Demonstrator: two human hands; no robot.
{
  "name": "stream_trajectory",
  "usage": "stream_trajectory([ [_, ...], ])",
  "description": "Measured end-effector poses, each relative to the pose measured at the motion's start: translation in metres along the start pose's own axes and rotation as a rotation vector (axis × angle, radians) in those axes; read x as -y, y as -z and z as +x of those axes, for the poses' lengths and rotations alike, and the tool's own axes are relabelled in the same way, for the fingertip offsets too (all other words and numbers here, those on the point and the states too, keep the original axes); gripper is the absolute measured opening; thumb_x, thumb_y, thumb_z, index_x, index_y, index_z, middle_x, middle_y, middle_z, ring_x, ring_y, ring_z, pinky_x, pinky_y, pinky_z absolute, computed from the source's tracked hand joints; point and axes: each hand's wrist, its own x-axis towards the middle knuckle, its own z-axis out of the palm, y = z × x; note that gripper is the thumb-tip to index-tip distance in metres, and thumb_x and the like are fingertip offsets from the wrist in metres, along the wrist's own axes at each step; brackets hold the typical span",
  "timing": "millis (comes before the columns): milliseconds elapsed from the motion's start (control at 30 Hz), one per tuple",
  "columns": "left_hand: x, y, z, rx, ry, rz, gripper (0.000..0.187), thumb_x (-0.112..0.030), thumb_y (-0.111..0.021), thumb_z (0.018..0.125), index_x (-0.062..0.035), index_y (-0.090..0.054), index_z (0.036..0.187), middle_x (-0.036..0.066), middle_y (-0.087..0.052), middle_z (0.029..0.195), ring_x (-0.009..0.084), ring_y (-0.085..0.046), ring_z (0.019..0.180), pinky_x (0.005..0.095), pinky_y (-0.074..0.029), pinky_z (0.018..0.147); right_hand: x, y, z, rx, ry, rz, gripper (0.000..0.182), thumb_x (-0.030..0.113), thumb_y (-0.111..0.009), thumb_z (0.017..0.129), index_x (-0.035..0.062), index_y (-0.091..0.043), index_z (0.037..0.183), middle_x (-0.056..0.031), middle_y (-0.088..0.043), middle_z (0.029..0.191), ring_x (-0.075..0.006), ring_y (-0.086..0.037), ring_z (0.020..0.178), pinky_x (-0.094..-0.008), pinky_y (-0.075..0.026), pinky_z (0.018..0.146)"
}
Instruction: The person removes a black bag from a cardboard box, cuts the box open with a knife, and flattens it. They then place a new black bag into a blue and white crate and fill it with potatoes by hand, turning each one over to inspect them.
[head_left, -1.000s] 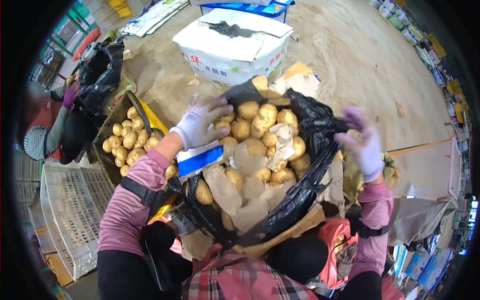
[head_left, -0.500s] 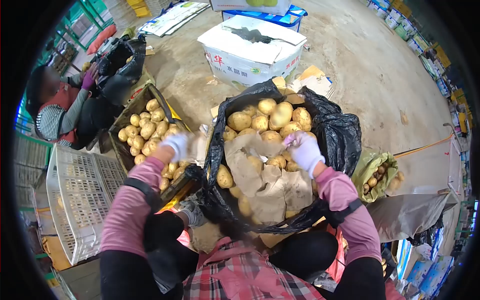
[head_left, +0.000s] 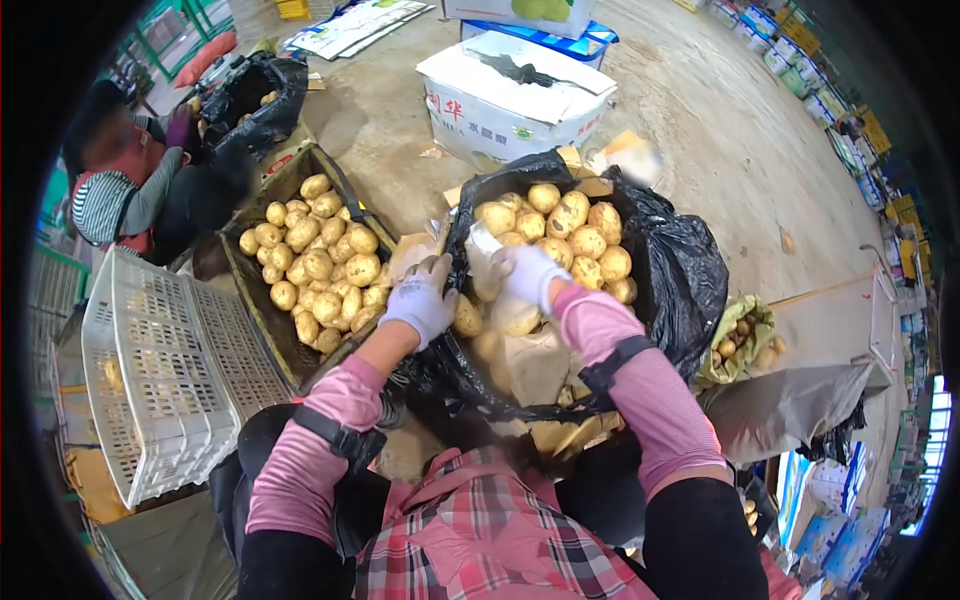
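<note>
We pinch grey-brown paper (head_left: 483,250) with white-gloved right hand (head_left: 530,278), white-gloved left hand (head_left: 422,302) loosely spread beside black plastic bag (head_left: 692,270). Likely paper-handling step; next move needs steady pinch.

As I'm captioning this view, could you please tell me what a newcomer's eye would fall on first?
Probably the yellow potatoes in the black plastic bag at centre, with the gloved right hand over it. Next, perhaps, come the crate of potatoes on the left, and the white carton beyond the bag.
</note>
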Motion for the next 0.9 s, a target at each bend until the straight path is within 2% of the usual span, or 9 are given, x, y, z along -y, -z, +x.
stream_trajectory([
  [100, -0.018, -0.014, -0.025, -0.061, -0.112, -0.119, 0.058, -0.024, -0.063, 0.087, -0.0012, -0.045, 0.137, 0.024, -0.050, 0.137, 0.0399, -0.048, 0.126, 0.0448, -0.039, 0.108, 0.010, 0.061, -0.051, -0.153, -0.130, 0.422, 0.018, 0.013, -0.059, 0.086, 0.0028, -0.069, 0.095, -0.0140, -0.071, 0.082, -0.0276, -0.069, 0.081, -0.0357, -0.054, 0.075],
  [167, -0.048, -0.010, -0.044, -0.050, -0.278, -0.114, 0.040, -0.023, -0.067, 0.084, 0.0006, -0.058, 0.115, 0.024, -0.059, 0.116, 0.0413, -0.058, 0.107, 0.0461, -0.049, 0.092, -0.016, 0.084, -0.086, -0.362, 0.005, -0.029, 0.027, 0.020, -0.058, 0.087, -0.0002, -0.068, 0.101, -0.0234, -0.069, 0.091, -0.0431, -0.067, 0.089, -0.0448, -0.054, 0.079],
  [267, -0.072, -0.065, -0.068, -0.058, -0.193, -0.225, 0.048, -0.037, -0.064, 0.082, -0.0002, -0.060, 0.114, 0.024, -0.058, 0.116, 0.0406, -0.053, 0.115, 0.0531, -0.042, 0.100, -0.033, 0.068, -0.133, -0.234, -0.330, -0.362, 0.023, 0.016, -0.053, 0.089, 0.0037, -0.071, 0.096, -0.0241, -0.069, 0.089, -0.0384, -0.069, 0.087, -0.0454, -0.056, 0.075],
  [400, -0.099, -0.126, -0.078, -0.027, -0.178, -0.020, 0.040, -0.035, -0.057, 0.089, -0.0040, -0.060, 0.115, 0.022, -0.050, 0.135, 0.0417, -0.044, 0.128, 0.0616, -0.032, 0.103, 0.007, -0.012, -0.172, -0.017, -0.409, -0.565, 0.084, 0.040, -0.082, 0.066, 0.0077, -0.049, 0.136, -0.0308, -0.036, 0.147, -0.0431, -0.051, 0.125, -0.0441, -0.047, 0.101],
  [500, -0.096, -0.131, -0.076, -0.027, -0.262, -0.037, 0.029, -0.023, -0.062, 0.087, -0.0037, -0.064, 0.108, 0.017, -0.060, 0.115, 0.0395, -0.051, 0.115, 0.0446, -0.044, 0.097, 0.008, -0.034, -0.169, -0.212, -0.420, -0.595, 0.072, 0.032, -0.082, 0.067, 0.0079, -0.056, 0.129, -0.0263, -0.048, 0.138, -0.0424, -0.058, 0.114, -0.0428, -0.050, 0.096],
  [700, -0.101, -0.139, -0.058, -0.072, 0.014, -1.104, 0.067, -0.045, -0.073, 0.087, -0.0152, -0.047, 0.141, 0.010, -0.061, 0.127, 0.0224, -0.055, 0.119, 0.0365, -0.048, 0.098, 0.024, 0.006, -0.172, -0.543, -0.379, 0.060, 0.045, 0.024, -0.072, 0.080, 0.0049, -0.061, 0.119, -0.0225, -0.067, 0.109, -0.0413, -0.064, 0.102, -0.0459, -0.051, 0.088],
  [800, -0.152, -0.034, -0.091, 0.715, 0.168, -2.030, 0.079, -0.070, -0.048, 0.091, -0.0157, -0.039, 0.147, 0.009, -0.052, 0.140, 0.0300, -0.052, 0.127, 0.0548, -0.046, 0.103, 0.079, 0.002, -0.180, -0.485, -0.373, -0.086, 0.032, 0.026, -0.063, 0.088, 0.0020, -0.066, 0.108, -0.0273, -0.067, 0.105, -0.0443, -0.063, 0.102, -0.0504, -0.050, 0.087],
  [867, -0.150, -0.021, -0.088, 0.568, 0.195, -2.059, 0.069, -0.064, -0.042, 0.096, -0.0137, -0.042, 0.144, 0.009, -0.056, 0.136, 0.0262, -0.056, 0.122, 0.0462, -0.047, 0.102, 0.126, 0.002, -0.192, -0.535, -0.150, -0.089, 0.049, 0.024, -0.050, 0.095, 0.0020, -0.046, 0.139, -0.0308, -0.065, 0.101, -0.0476, -0.062, 0.096, -0.0520, -0.049, 0.084],
  [900, -0.147, -0.013, -0.088, 0.427, 0.247, -2.038, 0.064, -0.060, -0.043, 0.098, -0.0125, -0.047, 0.141, 0.009, -0.058, 0.133, 0.0248, -0.057, 0.120, 0.0426, -0.047, 0.102, 0.144, 0.011, -0.191, -0.466, -0.137, 0.013, 0.048, 0.019, -0.058, 0.084, -0.0054, -0.051, 0.124, -0.0303, -0.065, 0.096, -0.0466, -0.062, 0.092, -0.0539, -0.050, 0.082],
])
